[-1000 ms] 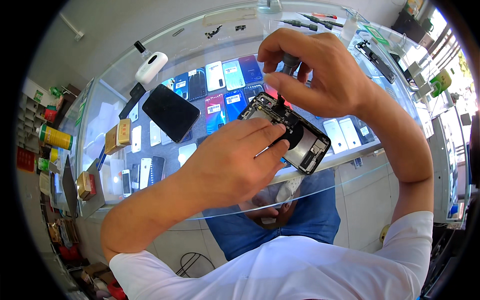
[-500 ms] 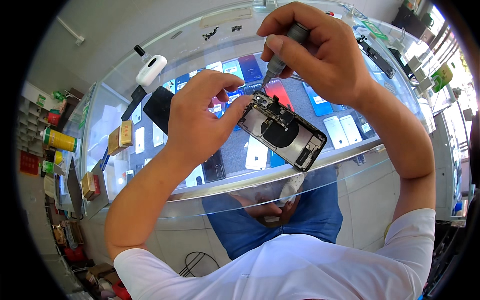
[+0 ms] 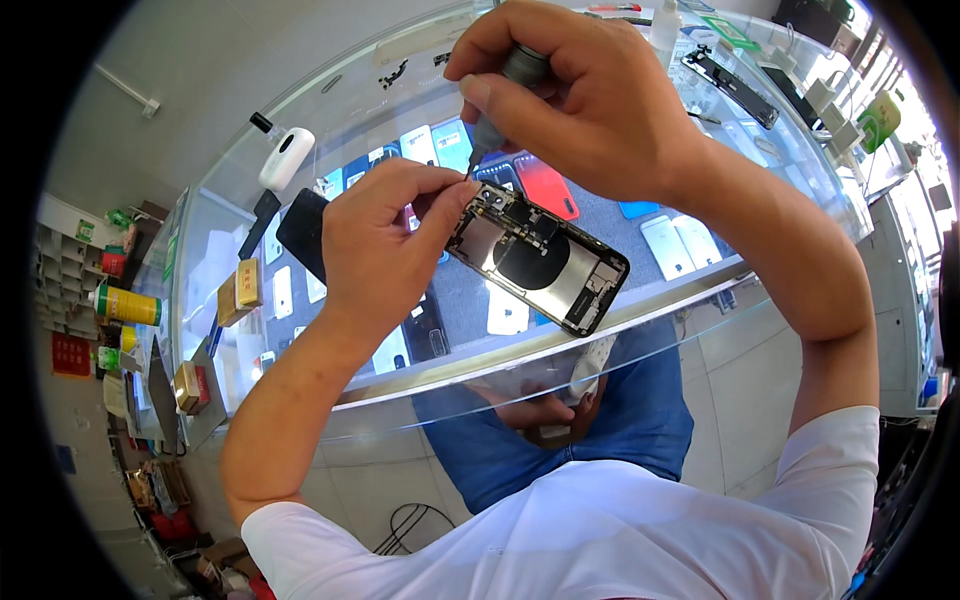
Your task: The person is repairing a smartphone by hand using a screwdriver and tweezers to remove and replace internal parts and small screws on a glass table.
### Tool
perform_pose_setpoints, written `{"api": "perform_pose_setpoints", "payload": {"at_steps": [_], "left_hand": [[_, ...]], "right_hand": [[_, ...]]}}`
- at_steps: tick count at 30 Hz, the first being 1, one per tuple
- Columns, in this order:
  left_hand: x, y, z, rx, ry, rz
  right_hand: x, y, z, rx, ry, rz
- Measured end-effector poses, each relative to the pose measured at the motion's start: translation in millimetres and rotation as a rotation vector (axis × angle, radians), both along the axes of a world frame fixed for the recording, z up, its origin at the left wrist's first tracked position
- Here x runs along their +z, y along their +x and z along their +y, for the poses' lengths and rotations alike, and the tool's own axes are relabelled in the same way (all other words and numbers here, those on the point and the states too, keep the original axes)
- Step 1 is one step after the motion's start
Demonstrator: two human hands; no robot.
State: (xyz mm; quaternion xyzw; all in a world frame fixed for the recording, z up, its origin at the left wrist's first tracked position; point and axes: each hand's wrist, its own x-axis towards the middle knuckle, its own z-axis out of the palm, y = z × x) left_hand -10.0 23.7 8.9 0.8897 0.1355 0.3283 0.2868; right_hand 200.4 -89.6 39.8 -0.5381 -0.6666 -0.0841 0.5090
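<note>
An opened phone housing is tilted above a glass counter, its inside facing up with circuit parts, a round black coil and silvery panels showing. My left hand pinches its far left corner between thumb and fingers. From above, my right hand grips a grey screwdriver with a dark end cap. The screwdriver's thin tip points down at that same corner, close to my left fingertips. Whether it touches a screw is too small to tell.
Inside the glass counter lie several phones, among them a red one. On top sit a black phone screen, a white rounded device, small boxes and a dark phone part.
My right hand and the screwdriver have moved left, bringing the tip from the housing's top edge to beside my left fingertips. The whole view has shifted slightly; my left hand keeps its grip.
</note>
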Motion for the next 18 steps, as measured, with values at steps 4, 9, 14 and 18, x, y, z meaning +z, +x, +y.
{"api": "perform_pose_setpoints", "payload": {"at_steps": [4, 9, 14, 18], "left_hand": [[-0.3, 3.6, 19.3, -0.038, 0.283, 0.059], [17.5, 23.8, 66.2, -0.043, 0.575, 0.267], [5.2, 41.7, 96.6, 0.008, 0.564, 0.323], [-4.7, 42.2, 97.5, 0.038, 0.607, 0.316]], "right_hand": [[17.0, 7.8, -10.2, 0.053, -0.093, 0.151], [18.1, 52.0, 3.4, -0.085, -0.15, 0.237], [24.3, 60.5, 4.6, -0.125, -0.128, 0.245], [27.4, 57.5, 2.0, -0.124, -0.133, 0.259]]}}
